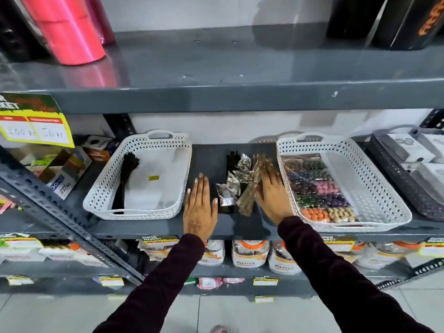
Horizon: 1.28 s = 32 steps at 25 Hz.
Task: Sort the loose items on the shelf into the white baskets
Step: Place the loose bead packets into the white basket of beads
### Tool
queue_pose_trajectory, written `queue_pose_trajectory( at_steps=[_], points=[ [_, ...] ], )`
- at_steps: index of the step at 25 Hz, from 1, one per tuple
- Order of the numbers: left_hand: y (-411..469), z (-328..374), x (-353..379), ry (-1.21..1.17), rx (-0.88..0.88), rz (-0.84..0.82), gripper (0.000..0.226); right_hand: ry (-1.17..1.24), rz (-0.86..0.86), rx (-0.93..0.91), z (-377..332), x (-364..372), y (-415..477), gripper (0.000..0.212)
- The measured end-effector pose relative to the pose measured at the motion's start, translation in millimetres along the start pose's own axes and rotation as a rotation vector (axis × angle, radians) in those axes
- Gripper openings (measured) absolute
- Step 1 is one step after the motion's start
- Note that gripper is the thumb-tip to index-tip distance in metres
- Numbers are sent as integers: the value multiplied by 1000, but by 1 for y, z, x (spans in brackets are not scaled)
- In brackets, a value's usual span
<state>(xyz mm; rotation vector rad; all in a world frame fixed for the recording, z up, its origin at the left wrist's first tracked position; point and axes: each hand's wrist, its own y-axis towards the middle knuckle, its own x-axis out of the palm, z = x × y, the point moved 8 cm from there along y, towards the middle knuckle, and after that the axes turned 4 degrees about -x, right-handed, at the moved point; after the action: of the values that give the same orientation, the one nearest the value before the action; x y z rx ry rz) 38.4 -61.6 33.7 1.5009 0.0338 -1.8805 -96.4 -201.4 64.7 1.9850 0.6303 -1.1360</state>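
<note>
Pink rolls [69, 30] and black boxes [394, 20] on top shelf. Yellow price tag [36, 121] at left; jars [249, 253] below.

— What sits on the shelf [211, 152]?
— Two baskets: the left basket [139, 174] toward the left end, the right basket [341, 181] toward the right.
— And between them?
— A pile of packets [240, 181], mid-shelf. The left hand [200, 207] lies flat left of it, the right hand [272, 195] on its right edge.

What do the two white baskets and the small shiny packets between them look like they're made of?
Two white lattice baskets: likely moulded plastic, matte, with uniform punched holes and moulded handles. Small shiny crinkled packets: seemingly clear film or foil, glossy, with creases catching light; contents unclear.
</note>
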Motion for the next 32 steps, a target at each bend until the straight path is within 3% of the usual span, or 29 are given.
queue_pose_trajectory(
  at_steps=[4,7,9,13,18,23,29,32],
  points=[
    [-9,-34,30,0,-127,-199,70,-22,-210,-10,1,21,27,54],
    [-14,-41,41,67,-107,-273,76,-82,-429,-28,1,40,45,55],
    [-15,-42,42,102,-89,-270,77,-137,-483,-33,1,44,50,48],
    [-14,-42,41,113,-107,-269,76,-268,-412,-64,-3,41,46,34],
    [-15,-38,39,132,-94,-265,76,-183,-243,-17,4,28,40,34],
    [-17,-41,43,151,-91,-288,76,-102,-436,-53,1,48,38,52],
    [-16,-41,45,195,-62,-296,70,-102,-374,133,10,41,44,27],
    [-17,-41,45,207,-47,-273,66,-175,-206,134,14,17,39,22]
  ],
)
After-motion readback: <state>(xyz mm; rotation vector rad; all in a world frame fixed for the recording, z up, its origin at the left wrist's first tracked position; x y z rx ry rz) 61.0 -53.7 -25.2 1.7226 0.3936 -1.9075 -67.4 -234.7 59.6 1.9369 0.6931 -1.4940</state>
